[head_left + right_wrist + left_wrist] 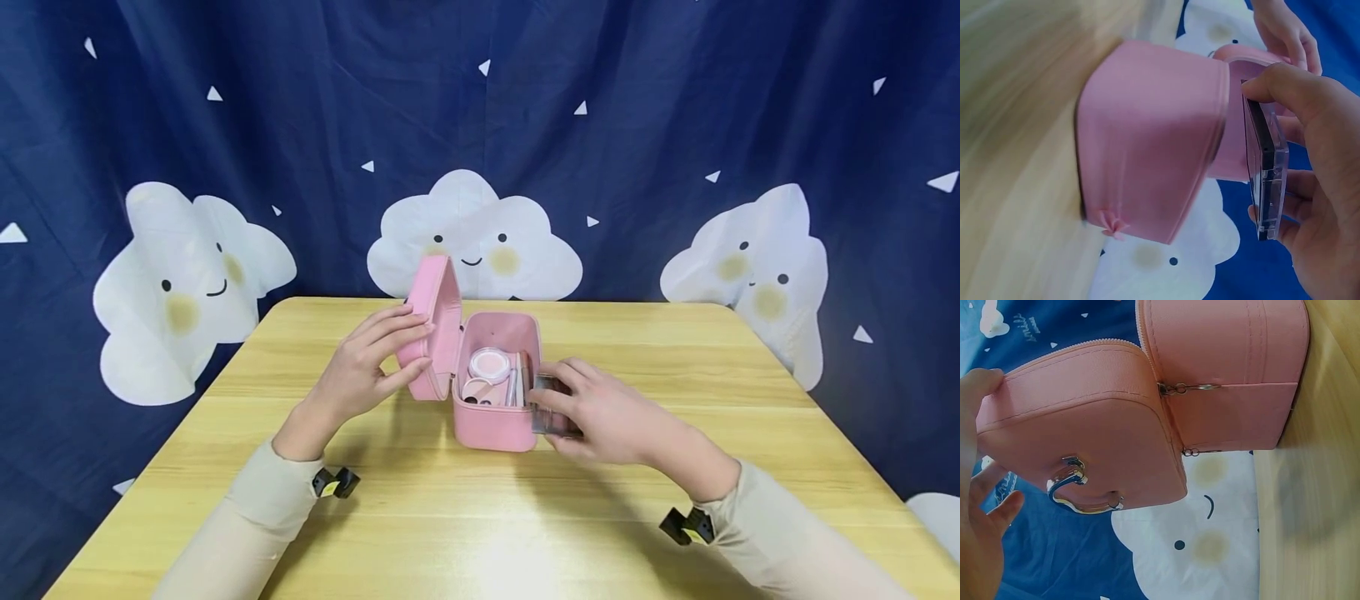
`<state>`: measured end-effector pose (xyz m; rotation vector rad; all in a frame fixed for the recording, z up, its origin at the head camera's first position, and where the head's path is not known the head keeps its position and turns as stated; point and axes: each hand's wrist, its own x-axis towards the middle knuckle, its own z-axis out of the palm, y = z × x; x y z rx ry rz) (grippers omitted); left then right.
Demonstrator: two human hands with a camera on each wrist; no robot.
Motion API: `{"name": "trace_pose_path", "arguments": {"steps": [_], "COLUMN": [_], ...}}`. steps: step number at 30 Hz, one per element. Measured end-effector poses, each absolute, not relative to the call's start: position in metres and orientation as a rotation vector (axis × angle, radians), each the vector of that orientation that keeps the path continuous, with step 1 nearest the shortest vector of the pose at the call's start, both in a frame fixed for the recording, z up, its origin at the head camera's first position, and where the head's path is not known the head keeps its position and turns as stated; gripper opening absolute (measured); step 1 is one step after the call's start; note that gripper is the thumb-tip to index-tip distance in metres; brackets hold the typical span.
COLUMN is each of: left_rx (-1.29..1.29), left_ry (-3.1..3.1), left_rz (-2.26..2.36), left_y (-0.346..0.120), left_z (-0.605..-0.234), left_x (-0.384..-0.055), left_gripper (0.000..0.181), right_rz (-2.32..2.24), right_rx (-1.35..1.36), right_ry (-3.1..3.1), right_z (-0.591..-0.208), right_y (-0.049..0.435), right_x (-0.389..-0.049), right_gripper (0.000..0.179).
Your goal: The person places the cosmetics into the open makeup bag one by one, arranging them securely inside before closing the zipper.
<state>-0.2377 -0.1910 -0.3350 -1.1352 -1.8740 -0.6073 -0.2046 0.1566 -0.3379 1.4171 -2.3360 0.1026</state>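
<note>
A pink cosmetic case point(495, 427) stands unzipped on the table, its lid point(429, 325) swung up to the left. My left hand point(367, 358) rests against the lid's outer side with fingers extended; in the left wrist view the thumb touches the lid's edge. My right hand point(607, 412) grips a flat makeup palette point(1266, 169) with a black base and clear cover, thumb on one side and fingers on the other. It is held at the case's right wall. Inside the case lie a round compact point(489, 365), a pink item with a round top point(477, 390) and slim tubes point(517, 383).
The light wooden table point(420, 517) reaches back to a dark blue curtain point(637, 100) printed with clouds. A metal handle point(1075, 494) sticks out from the lid's top, and zipper pulls point(1191, 387) hang by the hinge side. A small bow point(1113, 224) decorates the case's outside.
</note>
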Motion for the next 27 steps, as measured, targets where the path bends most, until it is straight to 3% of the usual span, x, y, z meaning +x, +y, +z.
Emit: {"name": "trace_pose_path", "arguments": {"steps": [15,27], "left_rx": [-1.135,-1.139], "left_ry": [-1.867,-1.863], "left_rz": [-0.611,-0.605], "left_y": [-0.192,-0.192], "left_z": [-0.337,-0.336], "left_x": [-0.239,-0.239], "left_gripper": [0.039,0.039], "right_rz": [0.112,0.116], "right_rx": [1.444,1.467], "right_ry": [-2.330,-2.359], "right_z": [-0.320,-0.329], "right_y": [0.126,0.105], "right_x": [-0.240,-0.276], "right_gripper": [0.047,0.055]}}
